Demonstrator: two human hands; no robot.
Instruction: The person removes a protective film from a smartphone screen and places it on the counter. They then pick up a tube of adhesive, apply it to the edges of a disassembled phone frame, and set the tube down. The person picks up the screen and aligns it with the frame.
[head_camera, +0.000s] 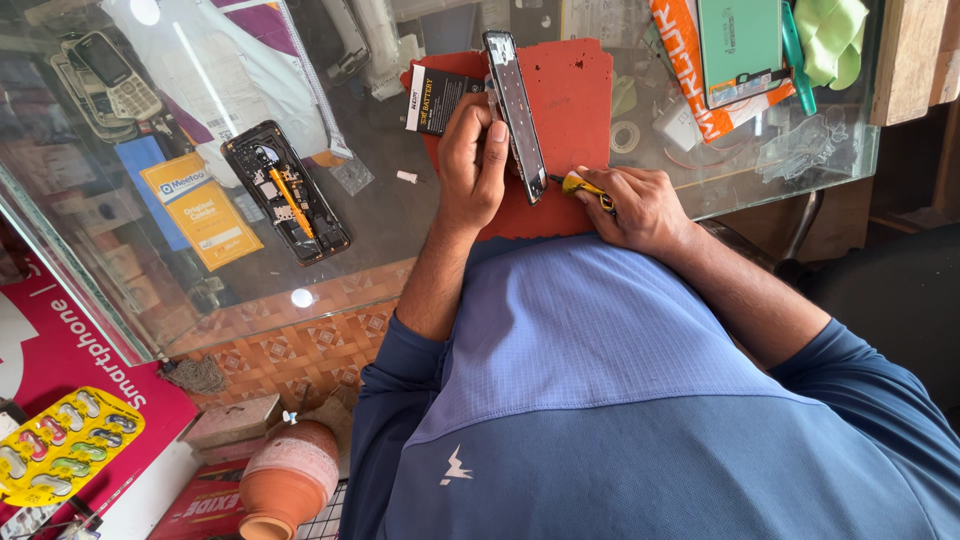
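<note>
I see the left hand (472, 165) closed around a dark phone frame (516, 100), holding it tilted on edge over the red work mat (570, 90). The right hand (640, 208), at the mat's near right corner, is closed on a yellow-handled tool (580, 185) whose tip touches the frame's lower end. A black battery pack (436, 98) lies on the mat's left edge. An opened phone (285, 190) sits on the glass counter (400, 210), well left of the mat.

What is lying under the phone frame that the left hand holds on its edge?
A red mat lies under the phone frame. The left hand covers the nearby mat.
</note>
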